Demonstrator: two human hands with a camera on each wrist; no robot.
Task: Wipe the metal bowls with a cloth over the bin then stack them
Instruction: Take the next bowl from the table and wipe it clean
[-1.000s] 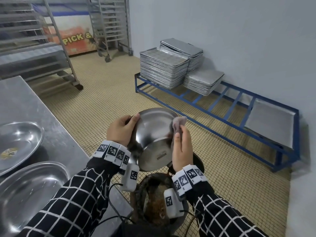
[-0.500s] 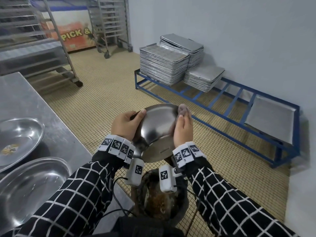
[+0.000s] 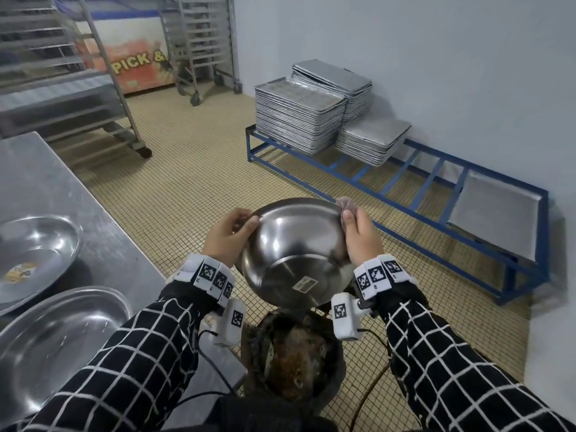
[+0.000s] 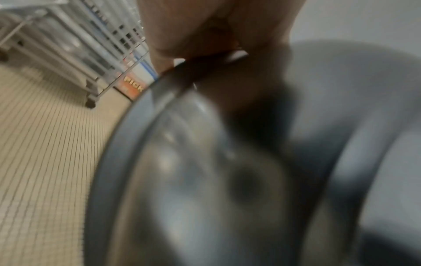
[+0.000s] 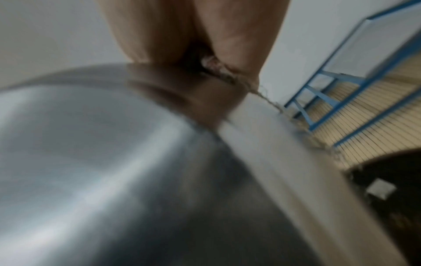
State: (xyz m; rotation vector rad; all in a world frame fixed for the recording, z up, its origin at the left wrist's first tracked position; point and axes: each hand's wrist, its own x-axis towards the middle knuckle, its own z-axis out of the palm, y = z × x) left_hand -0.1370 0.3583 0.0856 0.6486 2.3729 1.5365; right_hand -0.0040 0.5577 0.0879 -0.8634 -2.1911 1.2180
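On the steel counter [image 3: 93,194] two bowls [image 3: 40,244] wait unstacked. Over the bin [image 3: 296,353], left hand [image 3: 227,238] grips the tilted bowl [image 3: 296,254]; right hand [image 3: 358,238] pinches the cloth [image 3: 346,205] on its rim, so wiping looks unfinished

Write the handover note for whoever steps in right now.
Left hand: grips the metal bowl by its left rim, bottom tilted toward the camera.
Right hand: presses a cloth on the right rim.
The bowl hangs over the bin.
Two more bowls lie side by side, unstacked, on the steel table.
Left: finish wiping, then stack.
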